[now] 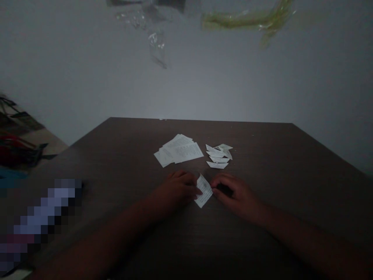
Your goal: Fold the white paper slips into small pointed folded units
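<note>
Between my hands is a small printed sheet of paper [204, 191], turned at an angle on the dark table. My left hand [182, 186] grips its left side, the thumb lying over the print. At the paper's right corner, my right hand [233, 192] pinches the edge between thumb and finger. Beyond my left hand lies a fanned stack of flat printed papers [180, 149]. Several papers folded into narrow slanted shapes [218, 155] lie in a loose pile beyond my right hand.
The dark wooden table [276, 155] meets a pale wall [204, 85] at its far edge. Yellowish tape [241, 20] and clear plastic [157, 44] stick to the wall. A blurred-out long object [43, 214] lies at the left. Red and dark items [19, 149] stand past the table's left side.
</note>
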A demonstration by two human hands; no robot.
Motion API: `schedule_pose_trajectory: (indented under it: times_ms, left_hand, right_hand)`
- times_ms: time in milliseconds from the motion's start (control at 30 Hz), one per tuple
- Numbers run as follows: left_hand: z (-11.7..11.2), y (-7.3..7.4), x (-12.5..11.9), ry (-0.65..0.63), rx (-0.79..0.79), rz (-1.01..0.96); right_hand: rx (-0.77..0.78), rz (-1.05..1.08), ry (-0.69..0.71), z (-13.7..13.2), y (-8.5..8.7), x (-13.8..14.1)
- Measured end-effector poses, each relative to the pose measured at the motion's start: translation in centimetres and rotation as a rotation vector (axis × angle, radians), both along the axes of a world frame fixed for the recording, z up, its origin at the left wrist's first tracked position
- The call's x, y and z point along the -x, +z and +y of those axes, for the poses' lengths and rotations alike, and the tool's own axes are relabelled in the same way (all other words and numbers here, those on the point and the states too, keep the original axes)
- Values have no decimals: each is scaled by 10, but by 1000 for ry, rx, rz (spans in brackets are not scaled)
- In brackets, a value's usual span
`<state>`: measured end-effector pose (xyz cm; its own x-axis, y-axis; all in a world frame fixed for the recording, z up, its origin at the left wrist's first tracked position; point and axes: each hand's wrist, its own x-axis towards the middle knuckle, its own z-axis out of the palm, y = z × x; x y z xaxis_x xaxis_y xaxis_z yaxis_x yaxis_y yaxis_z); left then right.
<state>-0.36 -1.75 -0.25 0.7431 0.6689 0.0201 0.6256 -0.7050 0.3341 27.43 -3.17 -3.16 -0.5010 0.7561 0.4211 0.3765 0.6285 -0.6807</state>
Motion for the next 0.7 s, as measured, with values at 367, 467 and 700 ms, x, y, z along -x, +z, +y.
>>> schedule_pose_trajectory:
  times_ms: [367,467,700]
  left_hand:
    - [-1,-3,1,-122,18,-44]
    - [1,-6,1,-92,57,-109]
    - [7,-7,4,62,63,-124]
  right_hand:
    - [-197,-88,313,-4,10,1]
    - [-232,-131,318,-2,10,1]
    - [-286,-181,335,-2,8,1]
